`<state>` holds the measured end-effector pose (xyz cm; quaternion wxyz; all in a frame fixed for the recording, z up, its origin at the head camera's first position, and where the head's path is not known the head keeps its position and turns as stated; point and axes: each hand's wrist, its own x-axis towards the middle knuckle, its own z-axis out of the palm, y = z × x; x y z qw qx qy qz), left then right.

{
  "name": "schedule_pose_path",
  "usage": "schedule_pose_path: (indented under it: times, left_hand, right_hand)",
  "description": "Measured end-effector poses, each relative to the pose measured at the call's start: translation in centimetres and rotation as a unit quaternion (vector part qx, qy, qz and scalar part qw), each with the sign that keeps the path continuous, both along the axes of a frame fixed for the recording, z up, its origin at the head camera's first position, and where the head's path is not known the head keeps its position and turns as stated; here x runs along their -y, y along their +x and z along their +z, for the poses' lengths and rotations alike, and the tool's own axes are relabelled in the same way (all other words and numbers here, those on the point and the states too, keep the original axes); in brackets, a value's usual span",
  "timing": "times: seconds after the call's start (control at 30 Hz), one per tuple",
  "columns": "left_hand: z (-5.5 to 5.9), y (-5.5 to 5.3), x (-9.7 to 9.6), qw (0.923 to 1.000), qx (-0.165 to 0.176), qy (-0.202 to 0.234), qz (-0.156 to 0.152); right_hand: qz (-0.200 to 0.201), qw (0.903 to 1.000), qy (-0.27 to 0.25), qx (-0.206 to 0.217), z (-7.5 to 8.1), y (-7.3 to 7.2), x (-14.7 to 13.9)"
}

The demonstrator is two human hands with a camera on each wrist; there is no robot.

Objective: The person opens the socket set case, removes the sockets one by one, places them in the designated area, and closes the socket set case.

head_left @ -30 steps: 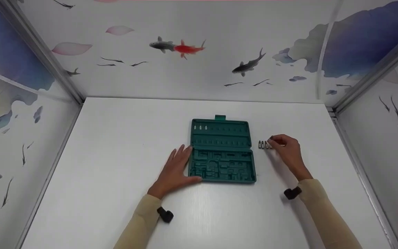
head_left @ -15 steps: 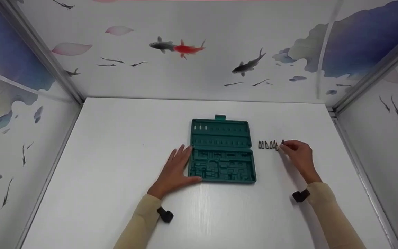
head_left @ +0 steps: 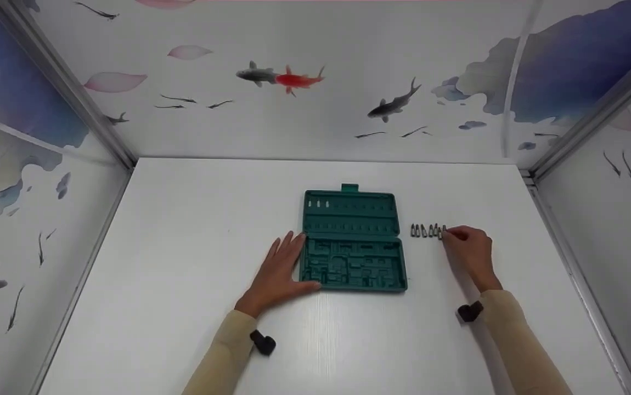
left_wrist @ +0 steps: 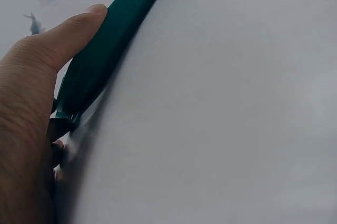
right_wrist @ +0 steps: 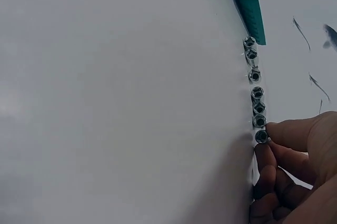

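Note:
A green plastic socket case (head_left: pixel 351 235) lies unfolded on the white table, its moulded slots facing up. My left hand (head_left: pixel 274 271) rests against its left side, fingers spread straight, thumb on the front edge; in the left wrist view the thumb (left_wrist: pixel 76 32) touches the case wall. Right of the case, several small metal sockets (head_left: pixel 423 231) lie in a row. At the row's right end my right hand (head_left: pixel 470 249) pinches the last socket (right_wrist: pixel 261 136) between thumb and fingertips, close beside its neighbour (right_wrist: pixel 259 121). Hollow socket ends face the right wrist camera.
Three small pale pieces (head_left: pixel 318 203) sit at the upper left of the case lid. A latch tab (head_left: pixel 349 187) sticks out behind it. White walls printed with fish enclose the table (head_left: pixel 195 219) at the back and sides.
My right hand was over the middle of the row, then moved right with a socket and lowered it at the row's end. The left hand has stayed at the case.

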<state>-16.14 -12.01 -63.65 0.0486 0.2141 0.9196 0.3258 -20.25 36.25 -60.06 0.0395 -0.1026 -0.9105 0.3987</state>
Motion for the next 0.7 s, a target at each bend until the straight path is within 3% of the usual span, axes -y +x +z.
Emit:
schedule_pose_path:
  times: [0.37,0.53,0.7]
  left_hand:
    - [0.1,0.0,-0.1,0.9999,-0.003,0.009,-0.004]
    - [0.0,0.1,-0.1,0.9999,-0.001,0.012,-0.006]
    - [-0.1,0.2,-0.1,0.9999,0.0,0.014,0.003]
  right_hand:
    - [-0.015,0.9999,0.007,0.005,0.0,0.1,0.5]
    - [-0.015,0.999,0.016,-0.038,1.1,0.4,1.6]
    - [0.035,0.9964,0.009,-0.077,2.6,0.5,4.0]
